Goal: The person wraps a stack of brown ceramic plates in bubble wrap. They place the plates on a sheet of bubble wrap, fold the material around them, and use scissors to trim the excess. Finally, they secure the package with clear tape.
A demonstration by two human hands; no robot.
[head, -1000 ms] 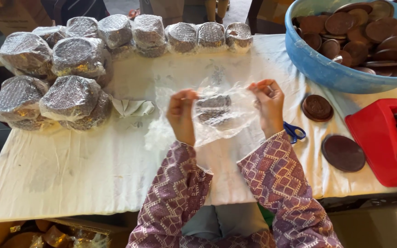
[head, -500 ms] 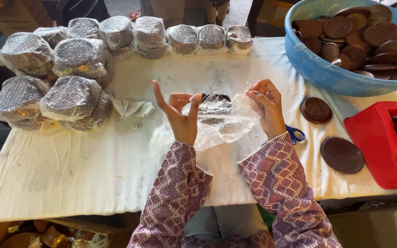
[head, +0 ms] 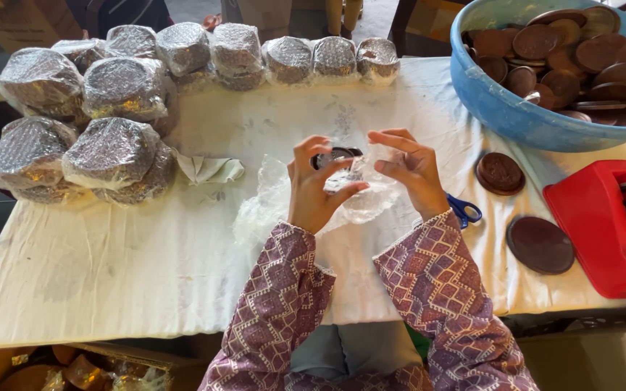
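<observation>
While wrapped bundles sit piled at the left of the table, the left hand and right hand each have a grip pinched tight on the clear wrap around a dark round disc, near scissors and a blue bowl.

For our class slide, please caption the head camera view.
Both hands, left hand and right hand, fold bubble wrap around a brown disc.
</observation>
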